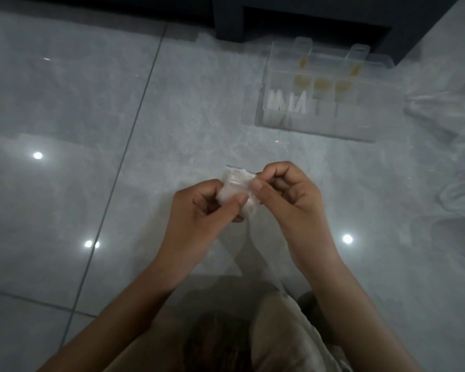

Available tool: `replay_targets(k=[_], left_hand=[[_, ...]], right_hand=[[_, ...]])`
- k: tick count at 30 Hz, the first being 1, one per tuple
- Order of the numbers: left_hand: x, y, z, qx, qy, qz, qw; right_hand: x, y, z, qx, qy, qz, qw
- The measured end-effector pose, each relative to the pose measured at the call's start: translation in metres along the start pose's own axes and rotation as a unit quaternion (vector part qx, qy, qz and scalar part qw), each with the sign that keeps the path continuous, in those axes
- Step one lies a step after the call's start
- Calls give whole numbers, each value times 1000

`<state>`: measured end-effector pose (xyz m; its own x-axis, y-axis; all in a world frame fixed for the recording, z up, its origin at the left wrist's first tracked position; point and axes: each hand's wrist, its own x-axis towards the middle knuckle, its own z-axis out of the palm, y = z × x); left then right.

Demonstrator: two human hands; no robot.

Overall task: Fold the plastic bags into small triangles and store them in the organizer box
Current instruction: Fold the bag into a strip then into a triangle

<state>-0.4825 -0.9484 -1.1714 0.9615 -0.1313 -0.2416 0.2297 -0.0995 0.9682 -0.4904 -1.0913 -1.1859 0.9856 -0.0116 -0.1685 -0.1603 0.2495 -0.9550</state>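
A small, folded, translucent white plastic bag (238,187) is held above the grey tiled floor between both hands. My left hand (202,210) grips its lower left side with thumb and curled fingers. My right hand (287,191) pinches its upper right corner between thumb and forefinger. A loose clear tail of the bag hangs down below the fold. The clear organizer box (346,122) lies open on the floor at the upper right. White folded bags (286,103) fill its left compartments and yellow ones (321,85) sit behind them.
A heap of loose clear plastic bags (451,116) lies on the floor at the right edge. Dark furniture (293,17) stands behind the box. My lap in beige clothing (274,331) is at the bottom. Glossy floor tiles (65,130) stretch to the left.
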Motion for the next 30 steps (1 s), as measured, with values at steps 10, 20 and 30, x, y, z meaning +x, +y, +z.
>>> replay_targets(k=[10,20,30], left_hand=[[1,-2,-2,19,3,-4,1000],[1,-4,-8,103,-41,44,993],[5,2,-9,124,-57,48,989]], right_hand=[[0,-2,-16,-159,-49,-24,986],[-2,-2,-2,-109,10,47,993],[-1,-5,1,-104,66,69,990]])
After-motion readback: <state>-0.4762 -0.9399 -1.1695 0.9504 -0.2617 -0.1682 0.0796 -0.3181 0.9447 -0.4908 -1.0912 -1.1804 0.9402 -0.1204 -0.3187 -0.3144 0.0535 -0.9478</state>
